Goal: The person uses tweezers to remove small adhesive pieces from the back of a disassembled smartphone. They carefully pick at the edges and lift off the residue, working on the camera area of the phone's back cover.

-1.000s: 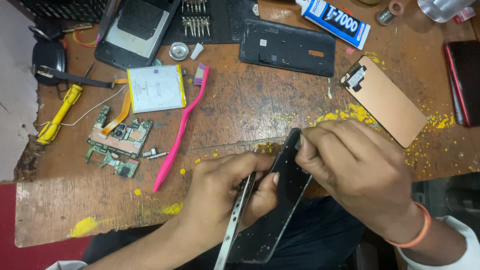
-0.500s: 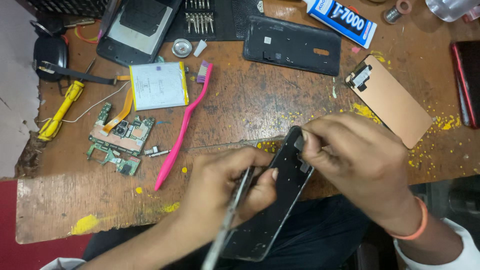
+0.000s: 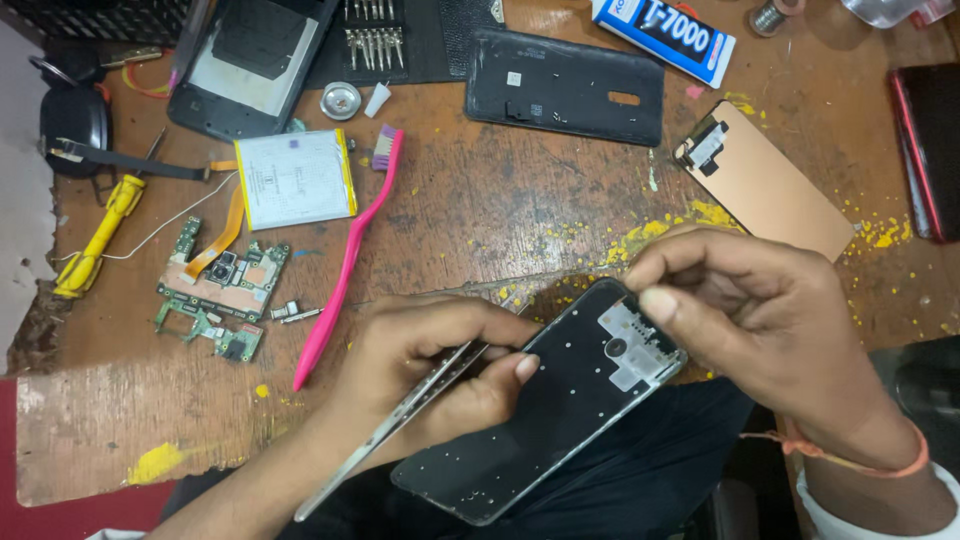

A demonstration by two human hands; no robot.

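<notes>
Black phone frame (image 3: pixel 560 410) is held tilted over the desk (image 3: pixel 500 220) edge, above the lap. Left hand (image 3: pixel 440 365) is clamped on metal tweezers (image 3: pixel 400 420) and touches the frame. Right hand (image 3: pixel 760 310) is pinched together at the frame's top end. Blue-and-white glue box (image 3: pixel 665 30) is seen at the far edge; white battery (image 3: pixel 295 180) with yellow side is laid far left, beside a pink toothbrush (image 3: pixel 350 260).

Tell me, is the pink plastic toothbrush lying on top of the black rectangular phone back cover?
No, the pink plastic toothbrush lies on the bare wooden table, apart from the black rectangular phone back cover.
</notes>
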